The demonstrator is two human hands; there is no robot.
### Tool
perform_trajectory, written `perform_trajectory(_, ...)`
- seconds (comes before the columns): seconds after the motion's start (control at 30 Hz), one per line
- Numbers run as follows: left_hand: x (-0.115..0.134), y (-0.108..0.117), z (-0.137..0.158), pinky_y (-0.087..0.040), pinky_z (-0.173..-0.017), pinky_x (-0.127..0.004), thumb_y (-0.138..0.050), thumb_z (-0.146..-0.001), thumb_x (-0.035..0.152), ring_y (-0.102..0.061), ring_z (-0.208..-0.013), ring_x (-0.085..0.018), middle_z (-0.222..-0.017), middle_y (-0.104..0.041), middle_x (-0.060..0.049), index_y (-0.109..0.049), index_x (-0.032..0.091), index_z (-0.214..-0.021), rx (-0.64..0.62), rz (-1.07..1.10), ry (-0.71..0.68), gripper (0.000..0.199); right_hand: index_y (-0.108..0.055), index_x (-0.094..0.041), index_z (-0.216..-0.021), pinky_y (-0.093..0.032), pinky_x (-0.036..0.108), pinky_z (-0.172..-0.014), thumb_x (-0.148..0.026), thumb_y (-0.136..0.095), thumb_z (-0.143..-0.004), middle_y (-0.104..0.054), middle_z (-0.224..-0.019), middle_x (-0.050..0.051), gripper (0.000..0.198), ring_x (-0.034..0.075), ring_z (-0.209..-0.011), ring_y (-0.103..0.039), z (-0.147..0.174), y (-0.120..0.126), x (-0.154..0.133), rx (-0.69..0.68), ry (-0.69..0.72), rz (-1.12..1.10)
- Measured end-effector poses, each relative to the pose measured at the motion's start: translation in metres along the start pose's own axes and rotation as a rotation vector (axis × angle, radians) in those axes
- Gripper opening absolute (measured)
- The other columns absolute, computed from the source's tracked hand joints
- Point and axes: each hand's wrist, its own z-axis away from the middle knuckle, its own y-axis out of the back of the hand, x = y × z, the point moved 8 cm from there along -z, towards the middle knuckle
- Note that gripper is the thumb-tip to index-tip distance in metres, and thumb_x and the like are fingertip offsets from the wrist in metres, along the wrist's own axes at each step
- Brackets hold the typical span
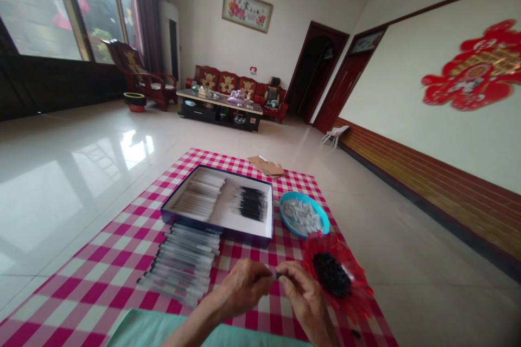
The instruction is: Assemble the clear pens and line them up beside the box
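Above the front of the checked tablecloth, my left hand [248, 284] and my right hand [302, 294] meet with their fingertips close together. My right thumb and fingers pinch a small black piece [278, 276]. The left fingers are closed too; a pale bit seems to show at their tips, but what it is stays hidden. To the left lies a row of pen barrels [183, 263], translucent with dark ends. Close by on the right, a red flower-shaped dish [360, 287] holds many small black parts [331, 274].
Behind my hands is a shallow dark-blue box [228, 233] with white tubes [199, 192] and black pen parts [252, 203]. A blue bowl [325, 217] contains small clear pieces [302, 216]. Cardboard pieces [266, 165] lie at the far edge, a green cloth [142, 331] at the near edge.
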Motion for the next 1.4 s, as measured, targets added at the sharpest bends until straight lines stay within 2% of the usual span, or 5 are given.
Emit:
perform_trajectory(0.33,0.018,0.007,0.004,-0.016,-0.047,-0.024,-0.047,-0.083,0.018,-0.022,-0.049,-0.007,-0.051,-0.023,0.007,-0.047,0.015,-0.050,-0.013,-0.281,-0.110,0.032,-0.063,-0.023,-0.085,-0.046,0.025,-0.072,-0.028,-0.052,-0.088,-0.063,-0.083,0.003,0.012,0.019,-0.079,-0.060,0.000,-0.010,-0.018,-0.078,0.059,0.121)
perform_trajectory(0.57,0.024,0.000,0.006,-0.029,-0.053,-0.024,-0.044,-0.088,0.018,-0.048,-0.055,-0.011,-0.063,-0.056,0.000,-0.059,0.016,-0.068,0.062,-0.589,-0.225,0.026,-0.059,-0.022,-0.073,-0.044,0.026,-0.065,-0.038,-0.045,-0.092,-0.058,-0.072,0.003,0.028,0.017,-0.068,-0.055,-0.001,-0.020,0.003,0.019,0.032,0.121)
perform_trajectory(0.73,0.012,-0.004,0.008,-0.031,-0.052,-0.023,-0.041,-0.092,0.019,-0.053,-0.057,-0.013,-0.071,-0.060,-0.003,-0.061,0.018,-0.078,0.081,-0.764,-0.219,0.025,-0.057,-0.025,-0.061,-0.044,0.029,-0.055,-0.053,-0.051,-0.086,-0.055,-0.058,0.002,0.038,0.018,-0.056,-0.051,0.000,-0.022,0.024,0.162,-0.101,-0.036)
perform_trajectory(1.03,0.010,0.004,0.011,-0.039,-0.063,-0.025,-0.041,-0.092,0.015,-0.053,-0.062,-0.014,-0.071,-0.060,-0.002,-0.059,0.019,-0.078,0.114,-0.844,-0.218,0.024,-0.063,-0.025,-0.084,-0.049,0.027,-0.071,-0.038,-0.053,-0.087,-0.064,-0.080,0.001,0.017,0.019,-0.076,-0.061,0.004,-0.028,-0.004,0.041,0.030,0.048)
perform_trajectory(1.4,0.009,-0.002,0.015,-0.039,-0.065,-0.026,-0.044,-0.087,0.010,-0.047,-0.061,-0.014,-0.070,-0.054,-0.001,-0.056,0.019,-0.076,0.138,-0.912,-0.277,0.019,-0.065,-0.026,-0.081,-0.050,0.032,-0.069,-0.040,-0.052,-0.087,-0.066,-0.078,0.004,0.020,0.023,-0.075,-0.062,0.007,-0.028,0.017,0.128,0.041,0.087)
